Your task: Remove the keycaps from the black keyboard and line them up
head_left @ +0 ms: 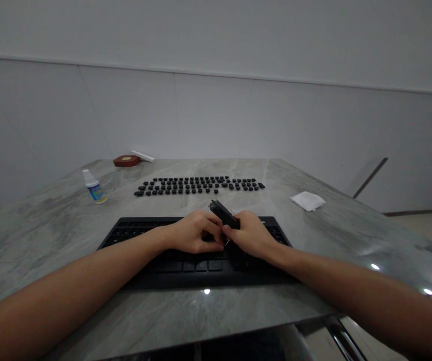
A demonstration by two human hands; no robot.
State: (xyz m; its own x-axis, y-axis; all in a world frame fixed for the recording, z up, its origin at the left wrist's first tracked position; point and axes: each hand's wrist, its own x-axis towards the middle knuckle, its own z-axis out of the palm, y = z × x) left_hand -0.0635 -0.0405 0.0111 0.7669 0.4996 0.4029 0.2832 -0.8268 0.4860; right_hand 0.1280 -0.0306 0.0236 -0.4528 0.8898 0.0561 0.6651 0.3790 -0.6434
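Note:
A black keyboard [165,279] lies flat on the table in front of me, with bare spots where keycaps are off. My right hand [255,236] is closed around a black hand tool [224,214], whose upper end sticks out to the upper left; its exact kind does not show. Close beside it, my left hand [193,231] rests over the middle of the keyboard, its thumb and fingertips pinched together near the tool's lower end. What those fingertips hold, if anything, is too small to make out. Loose black keycaps [200,184] stand in rows behind the keyboard.
On the marble-patterned table [186,321], a small white spray bottle [96,190] with a blue label stands at left. A folded white cloth or tissue [308,201] lies at right. A brown-red box [126,160] and a flat white item [143,156] sit at the far left, near the wall.

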